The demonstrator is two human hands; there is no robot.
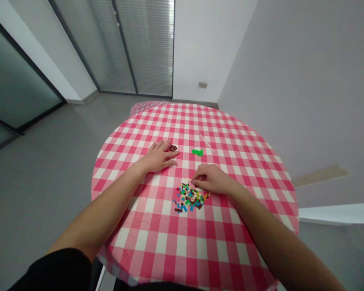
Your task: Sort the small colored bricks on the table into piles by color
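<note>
My left hand [160, 157] lies on the tablecloth with its fingers spread, next to a small cluster of dark brown bricks [172, 148]. Bent over the upper right edge of a mixed pile of tiny toy bricks [188, 198], my right hand [212, 178] has its thumb and forefinger pinched together. Whatever is between those fingertips is too small to make out. The pile is blue, green, brown, yellow, white and red. Beyond my right hand sits a small group of green bricks [197, 152], apart from both hands.
A round table with a pink-and-white checked tablecloth [157, 238] carries all the bricks. A white wall [291, 81] rises close on the right. Glass partitions with blinds [148, 48] stand behind the table, and grey floor [48, 161] shows on the left.
</note>
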